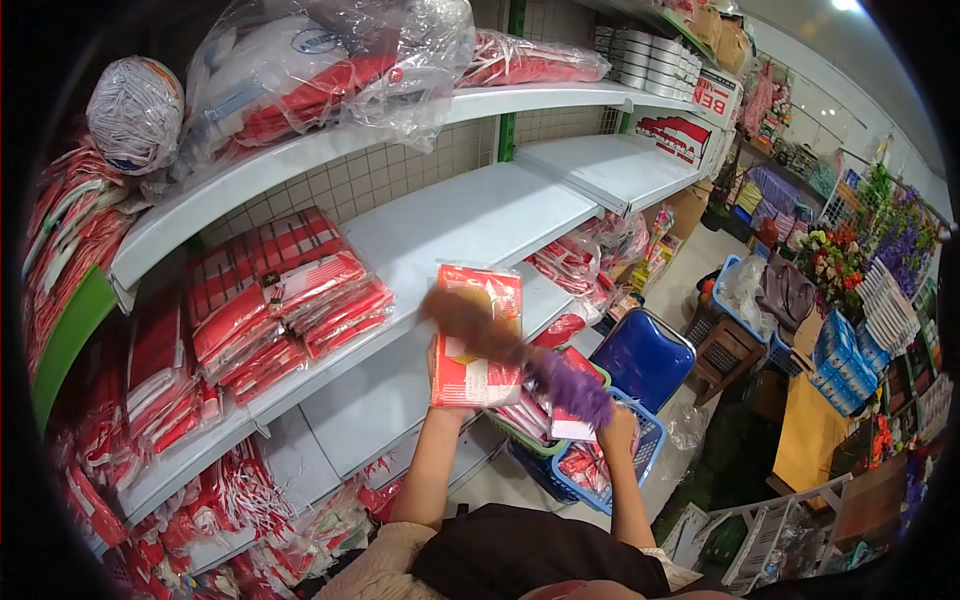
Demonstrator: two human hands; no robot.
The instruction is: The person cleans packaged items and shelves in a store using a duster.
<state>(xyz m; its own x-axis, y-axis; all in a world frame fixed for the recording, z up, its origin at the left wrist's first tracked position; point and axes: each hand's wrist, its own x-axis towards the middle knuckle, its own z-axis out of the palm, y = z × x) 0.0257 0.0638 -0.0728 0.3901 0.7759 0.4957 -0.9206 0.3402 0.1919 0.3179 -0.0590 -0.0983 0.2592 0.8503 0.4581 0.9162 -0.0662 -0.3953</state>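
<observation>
Evidently, the red packet (452,385) is held up in front of the middle shelf (450,215), its printed face towards the camera. The left hand (434,368) is closed on its left side and lower edge. The duster (575,388), brown at one end and purple at the other, crosses the packet's face; its brown end is blurred, and whether it touches the packet cannot be told. The right hand (620,428) is closed around the purple end, farther right of the middle shelf. The two hands are apart.

On the left part of the middle shelf lie wrapped red cloths (275,285), stacked in plastic. Above the middle shelf, the upper shelf (300,142) bears a ball of white cord (135,112), a large clear bag (330,75) and silver rolls (650,62). Right of the middle shelf and lower stand a blue basket (650,445), holding red-and-white packets, and a blue seat (645,352).
</observation>
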